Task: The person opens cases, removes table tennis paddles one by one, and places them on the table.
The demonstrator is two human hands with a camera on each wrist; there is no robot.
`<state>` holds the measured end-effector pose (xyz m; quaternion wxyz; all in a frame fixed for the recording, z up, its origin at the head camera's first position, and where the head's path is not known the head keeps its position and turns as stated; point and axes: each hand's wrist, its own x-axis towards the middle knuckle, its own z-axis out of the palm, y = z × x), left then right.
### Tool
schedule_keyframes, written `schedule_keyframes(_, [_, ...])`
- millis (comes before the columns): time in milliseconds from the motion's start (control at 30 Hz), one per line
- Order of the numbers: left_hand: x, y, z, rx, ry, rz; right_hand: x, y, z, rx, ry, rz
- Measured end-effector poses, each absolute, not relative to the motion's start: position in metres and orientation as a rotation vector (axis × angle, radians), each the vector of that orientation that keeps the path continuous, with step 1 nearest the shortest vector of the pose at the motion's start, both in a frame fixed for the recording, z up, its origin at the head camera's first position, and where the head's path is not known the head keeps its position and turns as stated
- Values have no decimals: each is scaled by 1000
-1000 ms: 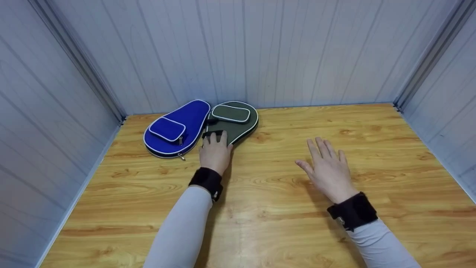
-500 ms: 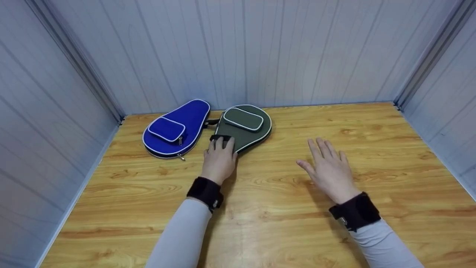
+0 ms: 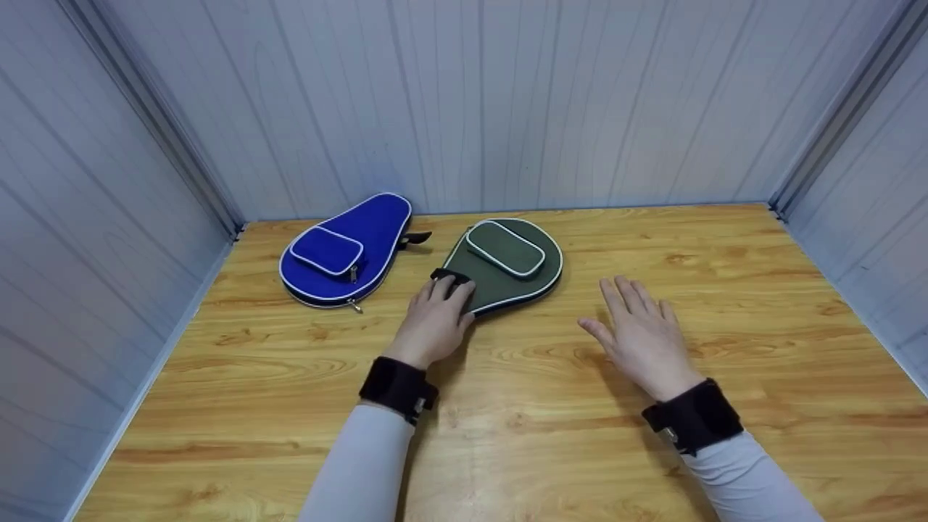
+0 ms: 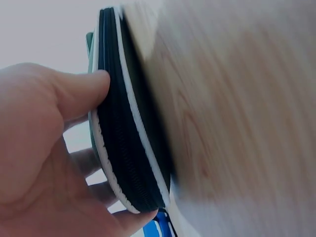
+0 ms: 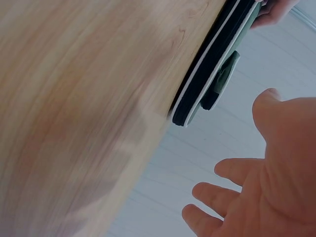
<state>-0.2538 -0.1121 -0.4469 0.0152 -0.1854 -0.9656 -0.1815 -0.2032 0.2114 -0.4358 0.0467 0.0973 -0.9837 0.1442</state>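
My left hand [image 3: 435, 319] grips the narrow end of a green table tennis bat case [image 3: 496, 286] with white piping and a small front pocket. The case lies flat on the table, its round end towards the back right. In the left wrist view my thumb presses the black zipped edge of the green case [image 4: 118, 113], with fingers around the far side. Off to the right, my right hand [image 3: 645, 341] is held over the table, fingers straight and spread, touching nothing. The right wrist view has the green case [image 5: 212, 64] well apart from that hand.
A blue bat case [image 3: 373, 232] of the same shape lies at the back left, a black strap [image 3: 415, 238] sticking out from its right side. The wooden table [image 3: 761, 290] is bounded by pale panel walls [image 3: 507, 109] at the back and sides.
The left hand has slid the green case rightward and a little nearer, away from the blue case, turning it slightly. A gap now separates the cases. The right hand has hardly moved.
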Motion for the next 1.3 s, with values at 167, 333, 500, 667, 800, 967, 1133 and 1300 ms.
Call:
schedule_keyframes(167, [-247,-112,-446,-637,-3011,-565,-204,211,-437,312,-3005,449])
schedule_keyframes(333, [-244,-110,-443,-734,-3045,-574,-206,212,-438,319,-3022,449])
schedule_keyframes(500, [-243,-108,-439,-892,-3036,-597,-207,214,-439,339,-3013,462])
schedule_keyframes(667, [-241,-109,-436,-966,-3066,-648,-209,214,-437,354,-2993,461])
schedule_keyframes(800, [-240,-110,-434,-976,-3098,-677,-209,215,-435,357,-2982,474])
schedule_keyframes(967, [-240,-110,-435,-984,-3104,-687,-211,216,-435,354,-3002,510])
schedule_keyframes(1133, [-241,-110,-433,-989,-3090,-675,-213,218,-435,351,-3020,542])
schedule_keyframes(1300, [-240,-108,-432,-981,-3072,-646,-214,220,-436,365,-3006,563])
